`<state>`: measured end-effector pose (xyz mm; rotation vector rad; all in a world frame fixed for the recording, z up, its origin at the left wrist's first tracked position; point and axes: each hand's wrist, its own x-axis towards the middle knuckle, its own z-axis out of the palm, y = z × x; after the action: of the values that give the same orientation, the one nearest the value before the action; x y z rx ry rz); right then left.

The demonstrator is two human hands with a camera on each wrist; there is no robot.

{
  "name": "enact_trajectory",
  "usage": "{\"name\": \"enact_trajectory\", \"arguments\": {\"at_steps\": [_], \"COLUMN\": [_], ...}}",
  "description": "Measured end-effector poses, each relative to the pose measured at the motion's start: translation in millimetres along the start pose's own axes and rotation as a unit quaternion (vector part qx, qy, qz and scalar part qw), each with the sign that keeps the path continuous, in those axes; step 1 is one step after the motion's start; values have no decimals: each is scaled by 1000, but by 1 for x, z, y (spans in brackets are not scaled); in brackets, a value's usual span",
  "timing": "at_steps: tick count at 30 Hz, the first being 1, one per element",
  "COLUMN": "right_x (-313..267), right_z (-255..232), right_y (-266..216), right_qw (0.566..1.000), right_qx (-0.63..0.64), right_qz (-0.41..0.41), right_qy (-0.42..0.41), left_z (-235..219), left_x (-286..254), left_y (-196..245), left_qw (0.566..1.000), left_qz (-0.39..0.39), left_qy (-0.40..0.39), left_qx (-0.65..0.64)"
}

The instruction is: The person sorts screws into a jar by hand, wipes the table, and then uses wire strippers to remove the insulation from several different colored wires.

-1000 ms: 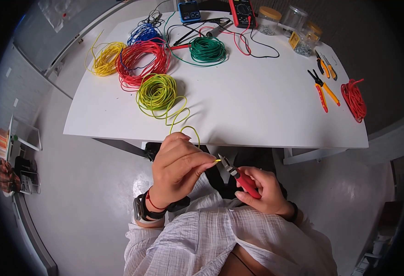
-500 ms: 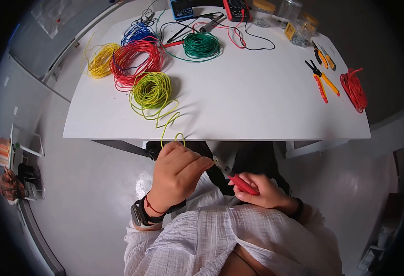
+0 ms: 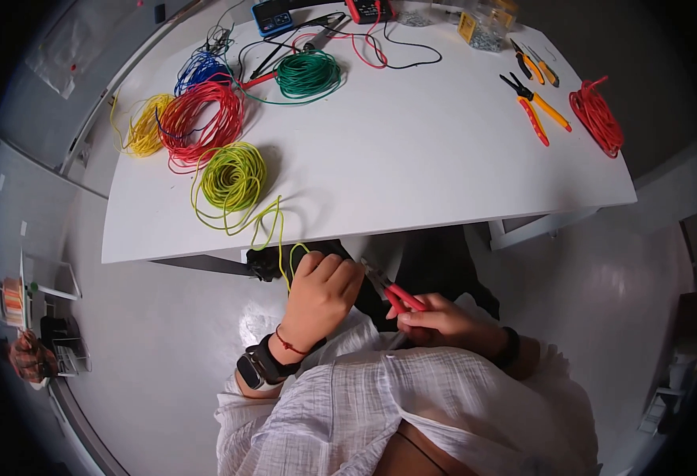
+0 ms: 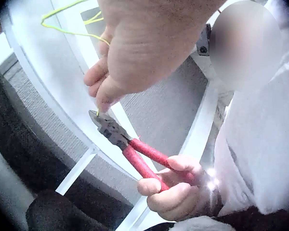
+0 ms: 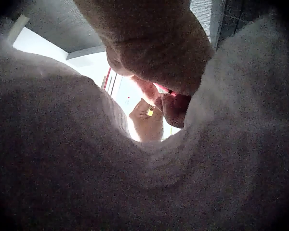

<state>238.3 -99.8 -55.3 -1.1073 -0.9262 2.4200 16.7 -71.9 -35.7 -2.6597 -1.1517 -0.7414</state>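
My left hand [image 3: 324, 289] pinches a yellow-green wire [image 4: 70, 32] close to its end, the back of the hand facing up. In the left wrist view, the short wire tip lies at the jaws of red-handled diagonal cutters [image 4: 144, 159]. My right hand [image 3: 447, 324] grips these cutters by the handles, which are spread apart, the nose pointing at the left fingertips. From the left hand the wire runs over the table's front edge to its yellow-green coil [image 3: 251, 170]. Clothing and the hand itself hide most of the cutters in the right wrist view.
On the white table [image 3: 412, 151] lie a red coil [image 3: 227, 123], yellow coil [image 3: 144, 131], blue coil [image 3: 197, 73] and green coil [image 3: 309, 78]. Wire strippers [image 3: 540, 107] and a red wire bundle [image 3: 598, 119] sit at right. A multimeter [image 3: 370, 9] is at the back.
The left hand has turned so its back faces up, hiding the wire end from the head view. The cutters' handles have spread apart. The head view has shifted, moving the table's things leftward.
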Motion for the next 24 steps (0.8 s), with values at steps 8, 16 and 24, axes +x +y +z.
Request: {"name": "enact_trajectory", "arguments": {"at_steps": [8,16,24], "right_x": [6,6,9], "right_z": [-8,-9,-20], "right_y": [9,10,9], "right_qw": [1000,999,993], "right_qx": [9,0,110], "right_qz": [-7,-36,10], "right_qy": [-4,26,52], "left_z": [6,8,-23], "left_x": [1,1,0], "left_y": [-1,-1,1], "left_qw": [1000,1000,998], "left_qz": [0,0,-18], "left_qy": [14,6,57], "left_qx": [-5,10,-12]}}
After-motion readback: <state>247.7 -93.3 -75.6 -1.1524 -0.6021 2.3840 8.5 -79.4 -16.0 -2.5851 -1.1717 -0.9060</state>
